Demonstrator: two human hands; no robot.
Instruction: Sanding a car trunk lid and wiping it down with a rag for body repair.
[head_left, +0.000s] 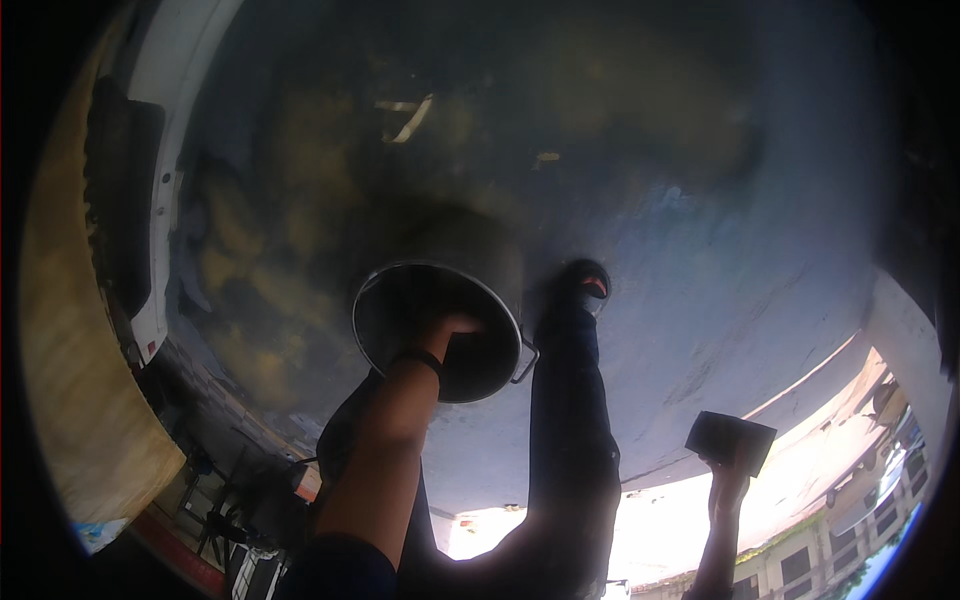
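A large round metal pot (519, 319) with a loop handle stands on the floor between my legs, its dark mouth facing up. My left hand (461, 324) reaches inside the rim; shadow hides its fingers and whatever they may touch. A dark band circles that wrist. Out to the right, my right hand (726, 466) is raised and grips a dark rectangular block (731, 439), apart from the pot.
My foot in a dark shoe (596, 289) is just right of the pot. Pale strips (412, 124) lie on the stained floor (300, 225). A tan panel (67, 300) borders the left side. At lower right, bright daylight shows outside beside a building (810, 559).
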